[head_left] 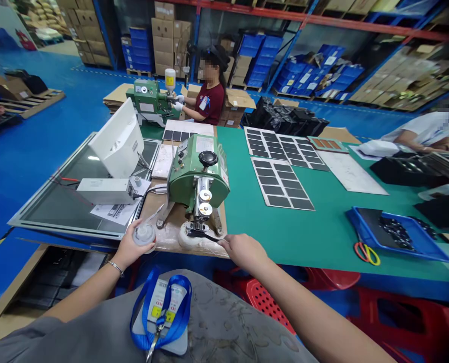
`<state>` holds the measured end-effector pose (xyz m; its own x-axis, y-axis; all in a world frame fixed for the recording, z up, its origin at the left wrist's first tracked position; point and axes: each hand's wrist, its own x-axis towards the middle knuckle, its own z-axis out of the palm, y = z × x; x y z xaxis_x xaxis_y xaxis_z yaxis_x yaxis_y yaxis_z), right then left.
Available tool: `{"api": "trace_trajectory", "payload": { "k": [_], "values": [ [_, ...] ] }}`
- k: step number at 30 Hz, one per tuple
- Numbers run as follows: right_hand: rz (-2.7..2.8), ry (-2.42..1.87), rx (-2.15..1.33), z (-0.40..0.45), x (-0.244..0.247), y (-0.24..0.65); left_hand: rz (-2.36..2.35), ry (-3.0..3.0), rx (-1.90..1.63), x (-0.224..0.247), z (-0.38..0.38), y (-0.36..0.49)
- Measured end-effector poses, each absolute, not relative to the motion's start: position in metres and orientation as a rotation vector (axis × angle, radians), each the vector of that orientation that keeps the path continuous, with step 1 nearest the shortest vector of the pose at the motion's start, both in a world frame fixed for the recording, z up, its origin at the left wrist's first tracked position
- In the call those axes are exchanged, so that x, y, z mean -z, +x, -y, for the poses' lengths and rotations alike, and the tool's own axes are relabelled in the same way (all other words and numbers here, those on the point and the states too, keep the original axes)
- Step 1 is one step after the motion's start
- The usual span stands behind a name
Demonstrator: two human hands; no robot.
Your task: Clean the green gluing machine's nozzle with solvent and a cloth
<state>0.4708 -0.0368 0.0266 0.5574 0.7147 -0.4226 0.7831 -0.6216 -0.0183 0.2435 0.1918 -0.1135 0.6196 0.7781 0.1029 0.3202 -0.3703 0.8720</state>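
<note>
My left hand (129, 248) is wrapped round a translucent squeeze bottle (144, 234), whose thin spout points up and to the right. Between the fingers of my right hand (245, 253) is the end of a dark brush (208, 236). The brush's head reaches the underside of the metal roller head (203, 199) on a green machine (196, 166); whether it touches the rollers I cannot tell. Just below the brush head, a round white container (188, 237) sits on the brown board. A black knob (208, 158) tops the machine.
Sheets bearing black rectangles (281, 184) lie on the green table (243, 229). Farther right are scissors (367, 253) and a blue tray (417, 247) of black parts. On the left stand a grey box (105, 191) and a white panel (116, 138). A co-worker (211, 101) handles a second green machine.
</note>
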Motion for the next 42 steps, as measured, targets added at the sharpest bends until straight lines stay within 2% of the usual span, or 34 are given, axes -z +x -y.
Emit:
{"api": "trace_trajectory", "payload": {
  "k": [7, 13, 20, 24, 29, 34, 42],
  "values": [
    [-1.355, 2.541, 0.567, 0.019, -0.033, 0.462, -1.117, 1.822, -0.803, 0.149, -0.21, 0.246],
    [-1.161, 2.571, 0.55, 0.039, -0.036, 0.469, -1.12, 1.762, -0.834, 0.185, -0.216, 0.255],
    [-1.344, 2.541, 0.571, 0.023, -0.03, 0.459, -1.155, 1.694, -0.874, 0.214, -0.217, 0.262],
    [-1.207, 2.584, 0.559, 0.038, -0.027, 0.468, -1.178, 1.684, -0.922, 0.219, -0.227, 0.269],
    [-1.357, 2.533, 0.558, 0.031, -0.024, 0.464, -1.221, 1.68, -0.967, 0.217, -0.24, 0.272],
    [-1.207, 2.575, 0.564, 0.044, -0.023, 0.469, -1.202, 1.691, -0.93, 0.22, -0.248, 0.268],
    [-1.308, 2.567, 0.6, 0.026, 0.002, 0.462, -1.184, 1.647, -0.867, 0.226, -0.237, 0.251]
  ]
}}
